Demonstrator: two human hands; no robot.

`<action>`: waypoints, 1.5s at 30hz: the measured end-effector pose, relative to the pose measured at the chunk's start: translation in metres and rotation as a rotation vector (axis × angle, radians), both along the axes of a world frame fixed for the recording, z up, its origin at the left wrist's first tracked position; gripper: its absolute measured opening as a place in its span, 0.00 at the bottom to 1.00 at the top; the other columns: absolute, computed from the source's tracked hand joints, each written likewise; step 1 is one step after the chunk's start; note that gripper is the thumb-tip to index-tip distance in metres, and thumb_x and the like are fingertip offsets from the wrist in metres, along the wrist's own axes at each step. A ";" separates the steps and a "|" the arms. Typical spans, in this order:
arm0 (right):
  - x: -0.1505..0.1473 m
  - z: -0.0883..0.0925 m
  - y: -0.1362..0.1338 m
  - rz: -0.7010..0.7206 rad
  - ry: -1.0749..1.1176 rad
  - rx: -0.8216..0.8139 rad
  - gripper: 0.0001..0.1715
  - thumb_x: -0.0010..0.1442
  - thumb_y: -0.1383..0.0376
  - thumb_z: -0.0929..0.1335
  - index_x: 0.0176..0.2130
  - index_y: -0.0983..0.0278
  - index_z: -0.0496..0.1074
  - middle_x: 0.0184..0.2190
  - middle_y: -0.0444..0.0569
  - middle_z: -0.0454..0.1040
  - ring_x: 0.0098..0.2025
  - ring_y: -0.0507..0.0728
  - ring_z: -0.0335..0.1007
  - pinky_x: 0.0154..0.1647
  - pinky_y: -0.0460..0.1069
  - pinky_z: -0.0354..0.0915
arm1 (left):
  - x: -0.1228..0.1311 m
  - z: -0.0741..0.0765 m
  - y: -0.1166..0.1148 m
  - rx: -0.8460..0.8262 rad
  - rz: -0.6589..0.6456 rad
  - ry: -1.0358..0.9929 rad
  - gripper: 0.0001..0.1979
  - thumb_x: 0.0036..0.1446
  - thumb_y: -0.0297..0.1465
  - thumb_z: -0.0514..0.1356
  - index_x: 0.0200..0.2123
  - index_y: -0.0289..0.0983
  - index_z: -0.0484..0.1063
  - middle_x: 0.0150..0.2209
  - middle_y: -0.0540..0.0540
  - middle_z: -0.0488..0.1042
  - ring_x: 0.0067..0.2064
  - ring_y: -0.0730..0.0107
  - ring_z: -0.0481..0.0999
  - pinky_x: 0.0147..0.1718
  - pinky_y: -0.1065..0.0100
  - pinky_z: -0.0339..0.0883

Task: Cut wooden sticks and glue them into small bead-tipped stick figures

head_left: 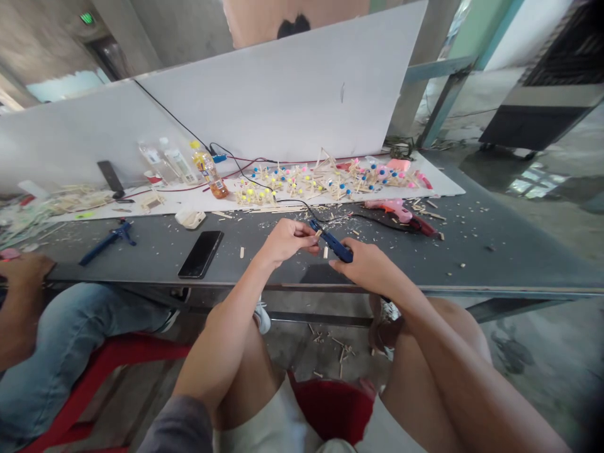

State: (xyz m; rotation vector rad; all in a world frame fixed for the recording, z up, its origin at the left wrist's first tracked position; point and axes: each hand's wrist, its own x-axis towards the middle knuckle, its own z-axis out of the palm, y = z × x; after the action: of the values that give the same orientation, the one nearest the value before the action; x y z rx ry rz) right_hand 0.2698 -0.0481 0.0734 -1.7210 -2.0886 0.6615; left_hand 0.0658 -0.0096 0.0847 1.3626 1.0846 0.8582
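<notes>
My left hand (290, 242) is closed, its thumb and fingertips pinching a small piece of wooden stick (318, 233). My right hand (365, 264) is wrapped around the handles of a blue hand cutter (336, 245). The cutter's head points up and left and meets the wooden piece at my left fingertips; whether its jaws touch the wood is too small to tell. Just below the cutter, a short pale wood piece (325, 252) lies on the dark table (500, 251). Another short piece (242, 252) lies left of my left wrist.
A black phone (201, 254) and a second blue tool (107, 242) lie to the left. A pink glue gun (399, 212) with a cable lies at right. Behind are several stick models with coloured balls (302, 182) and bottles (210, 170). A person's hand (23, 267) is at far left.
</notes>
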 end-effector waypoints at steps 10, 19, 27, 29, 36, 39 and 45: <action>0.000 -0.009 0.004 0.013 -0.050 0.069 0.12 0.54 0.56 0.70 0.33 0.62 0.77 0.26 0.53 0.77 0.29 0.60 0.73 0.30 0.50 0.60 | -0.001 0.000 0.000 -0.016 0.012 0.039 0.10 0.45 0.31 0.73 0.28 0.30 0.78 0.24 0.42 0.79 0.28 0.63 0.80 0.33 0.64 0.75; -0.002 -0.016 0.007 0.026 -0.118 0.060 0.17 0.53 0.53 0.71 0.36 0.62 0.80 0.26 0.55 0.78 0.30 0.63 0.75 0.32 0.52 0.62 | -0.007 -0.003 0.002 -0.073 0.019 0.074 0.08 0.45 0.28 0.73 0.25 0.31 0.78 0.23 0.44 0.77 0.27 0.64 0.80 0.35 0.61 0.75; -0.016 -0.016 0.005 -0.061 -0.121 0.053 0.16 0.55 0.53 0.71 0.34 0.63 0.79 0.29 0.60 0.78 0.33 0.64 0.76 0.33 0.53 0.65 | -0.018 0.000 0.003 -0.104 0.051 0.035 0.13 0.41 0.31 0.75 0.27 0.30 0.78 0.22 0.45 0.77 0.27 0.64 0.80 0.35 0.63 0.75; -0.016 -0.015 0.011 -0.093 -0.103 0.059 0.17 0.56 0.52 0.70 0.34 0.63 0.79 0.29 0.61 0.78 0.34 0.65 0.77 0.34 0.53 0.65 | -0.023 -0.001 0.004 -0.063 0.076 0.009 0.15 0.41 0.34 0.75 0.29 0.30 0.77 0.23 0.44 0.78 0.28 0.63 0.81 0.36 0.63 0.75; -0.005 -0.013 0.036 -0.300 0.247 0.014 0.16 0.55 0.52 0.70 0.27 0.62 0.73 0.17 0.51 0.74 0.21 0.60 0.74 0.27 0.51 0.67 | -0.031 -0.004 0.006 0.060 0.031 -0.037 0.20 0.44 0.41 0.73 0.33 0.30 0.76 0.29 0.42 0.80 0.31 0.66 0.81 0.39 0.65 0.76; -0.008 -0.013 0.037 -0.314 0.429 -0.038 0.14 0.54 0.55 0.70 0.25 0.61 0.70 0.17 0.48 0.74 0.16 0.57 0.71 0.22 0.50 0.67 | -0.030 -0.007 0.008 0.034 -0.002 -0.031 0.21 0.44 0.42 0.73 0.33 0.30 0.76 0.31 0.41 0.80 0.32 0.66 0.82 0.39 0.65 0.76; -0.012 -0.015 0.041 -0.322 0.514 -0.022 0.12 0.53 0.58 0.71 0.25 0.62 0.70 0.17 0.48 0.75 0.16 0.57 0.71 0.17 0.48 0.65 | -0.022 -0.025 0.017 -0.060 -0.002 0.239 0.18 0.47 0.41 0.71 0.30 0.31 0.75 0.26 0.41 0.78 0.27 0.66 0.79 0.28 0.67 0.76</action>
State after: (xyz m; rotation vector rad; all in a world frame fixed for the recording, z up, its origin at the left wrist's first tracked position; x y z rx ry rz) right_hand 0.2574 -0.0072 0.0585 -1.6291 -1.4272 0.9087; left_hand 0.0435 0.0073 0.0599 1.4407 1.2813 0.6673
